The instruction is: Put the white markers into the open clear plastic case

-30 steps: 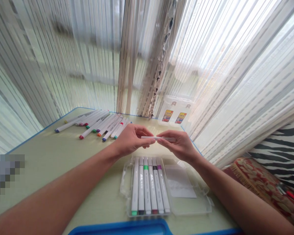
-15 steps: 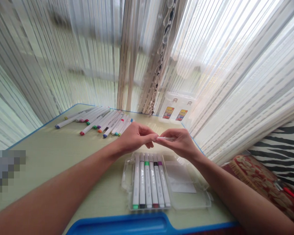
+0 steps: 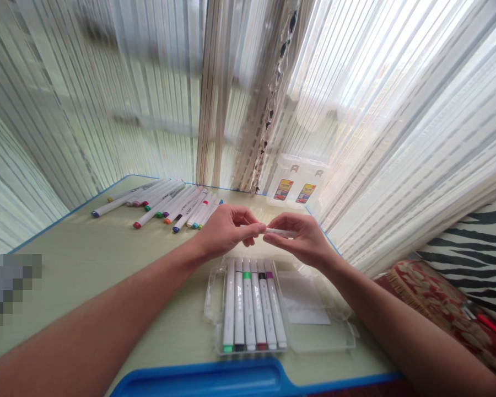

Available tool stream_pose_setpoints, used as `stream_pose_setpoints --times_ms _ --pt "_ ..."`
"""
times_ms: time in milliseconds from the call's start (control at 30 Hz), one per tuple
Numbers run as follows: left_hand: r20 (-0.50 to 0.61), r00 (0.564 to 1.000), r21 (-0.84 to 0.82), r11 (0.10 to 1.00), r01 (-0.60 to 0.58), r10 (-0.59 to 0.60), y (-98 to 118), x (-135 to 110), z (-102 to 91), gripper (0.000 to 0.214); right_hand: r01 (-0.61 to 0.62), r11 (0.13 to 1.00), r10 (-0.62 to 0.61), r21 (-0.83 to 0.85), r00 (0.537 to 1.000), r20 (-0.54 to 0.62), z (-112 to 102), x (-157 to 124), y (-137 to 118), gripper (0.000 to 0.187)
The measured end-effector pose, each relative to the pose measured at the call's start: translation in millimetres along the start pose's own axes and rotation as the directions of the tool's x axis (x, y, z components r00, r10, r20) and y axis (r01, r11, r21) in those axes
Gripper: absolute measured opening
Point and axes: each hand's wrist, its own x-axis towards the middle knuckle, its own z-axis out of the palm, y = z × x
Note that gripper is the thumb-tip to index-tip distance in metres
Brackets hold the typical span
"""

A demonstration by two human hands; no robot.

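Note:
Both hands meet over the table around a slim white marker [image 3: 281, 232], held roughly level. My left hand [image 3: 230, 227] pinches its left end between thumb and fingers. Around its right part the fingers of my right hand [image 3: 303, 236] are closed. The marker's cap colour is hidden. Just below the hands, a clear plastic case [image 3: 254, 353] lies unfolded, with several white markers [image 3: 250, 309] side by side in its left half. Their ends show green, black, dark red and white. A white paper slip [image 3: 303, 300] lies in the right half.
Loose markers [image 3: 161, 201] with coloured ends are spread at the table's far left. Upright at the back edge stands another clear case [image 3: 295, 179] with two labels. String curtains [image 3: 157, 99] hang behind. A blue moulded rim [image 3: 202, 380] edges the table [image 3: 86, 264] nearest me.
My right thumb and fingers have parted slightly from my left fingertips, so more of the marker shows between the hands. The other things lie as before.

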Motion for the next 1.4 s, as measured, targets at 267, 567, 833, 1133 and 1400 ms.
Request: stream_pose_setpoints --times_ms 267,567,833,1133,1400 --pt "0.047 0.999 -0.008 1.0 -0.003 0.003 -2.9 -0.7 -0.3 0.021 -0.112 0.992 0.109 -0.056 0.992 -0.067 -0.5 1.5 -0.2 0.036" --pt "0.042 0.999 0.016 0.999 -0.028 0.028 -4.2 -1.4 2.7 0.021 -0.143 0.969 0.145 0.199 0.989 0.006 2.9 -0.5 0.3 0.036" --pt "0.04 0.999 -0.033 0.999 0.032 -0.03 0.1 0.1 0.0 0.027 -0.111 0.961 0.116 0.253 0.993 -0.006 1.3 -0.1 -3.5 0.04" --pt "0.132 0.99 -0.072 0.995 0.062 -0.052 6.9 -2.5 2.8 0.022 -0.115 0.991 0.121 0.076 0.989 -0.087 0.0 -1.1 -2.2 0.042" --pt "0.076 0.997 -0.036 0.999 0.03 -0.027 5.1 -2.2 4.0 0.027 -0.114 0.957 0.126 0.268 0.992 -0.028 4.7 0.0 2.2 0.04"
